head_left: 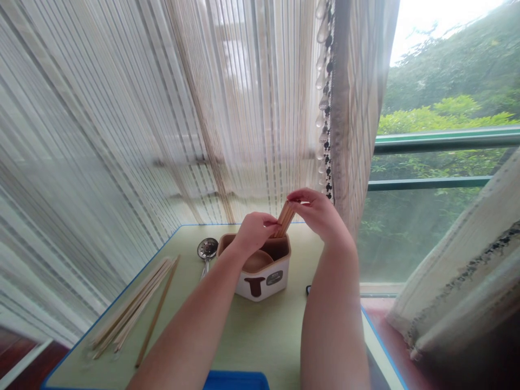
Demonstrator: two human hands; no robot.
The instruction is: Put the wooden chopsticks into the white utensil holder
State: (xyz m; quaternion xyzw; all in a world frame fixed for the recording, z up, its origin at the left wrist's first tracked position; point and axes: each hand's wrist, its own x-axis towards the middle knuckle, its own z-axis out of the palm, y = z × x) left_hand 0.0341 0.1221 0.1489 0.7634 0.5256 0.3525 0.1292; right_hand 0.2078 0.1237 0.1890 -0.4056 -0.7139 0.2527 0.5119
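Observation:
A bundle of wooden chopsticks [286, 218] slants at the back right of a white and brown utensil holder [266, 284], its lower ends inside the holder's rim. My right hand [317, 211] grips the top of the bundle between thumb and fingers. Lower down, my left hand [257, 232] pinches the same chopsticks just above the rim. The holder stands upright and has several brown compartments, partly hidden by my left hand and forearm. Beside it on the left lies a metal slotted spoon [207, 248], its handle partly covered by my left arm.
On the left of the pale green table [260, 338] lie several thin wooden sticks [134, 306] and one separate darker stick [158, 311]. A blue object [236, 380] sits at the near edge. Striped curtains [244, 108] hang behind; a window [439, 216] is to the right.

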